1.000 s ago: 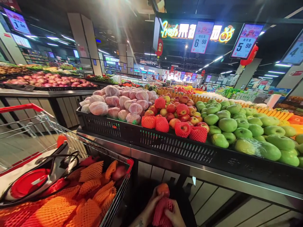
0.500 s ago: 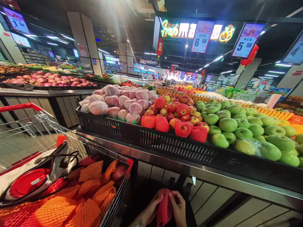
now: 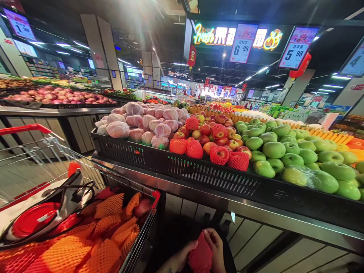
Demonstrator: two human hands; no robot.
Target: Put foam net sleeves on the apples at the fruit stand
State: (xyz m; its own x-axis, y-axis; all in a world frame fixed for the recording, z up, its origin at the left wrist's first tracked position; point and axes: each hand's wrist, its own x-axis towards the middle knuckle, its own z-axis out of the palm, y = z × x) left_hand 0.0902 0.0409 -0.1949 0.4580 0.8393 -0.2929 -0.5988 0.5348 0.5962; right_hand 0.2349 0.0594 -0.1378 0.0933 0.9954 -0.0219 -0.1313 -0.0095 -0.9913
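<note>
At the bottom edge, below the fruit counter, both my hands hold a fruit wrapped in a red foam net (image 3: 201,254). My left hand (image 3: 179,258) grips its left side with fingers curled round it. My right hand (image 3: 216,248) closes over its top and right side. The net covers the fruit wholly, so its skin is hidden. Directly above stands the black crate wall (image 3: 199,172) of the display, with red apples (image 3: 212,136), some in the same red netting.
A shopping cart (image 3: 133,185) with a red handle stands at the left, filled with orange foam nets and a red-lidded thing. Green apples (image 3: 287,151) lie at the right, bagged pink fruit (image 3: 142,123) at the left. Price signs hang overhead.
One second ago the fruit's top showed above the net. The net has since been drawn up over it, and my right hand moved onto its top.
</note>
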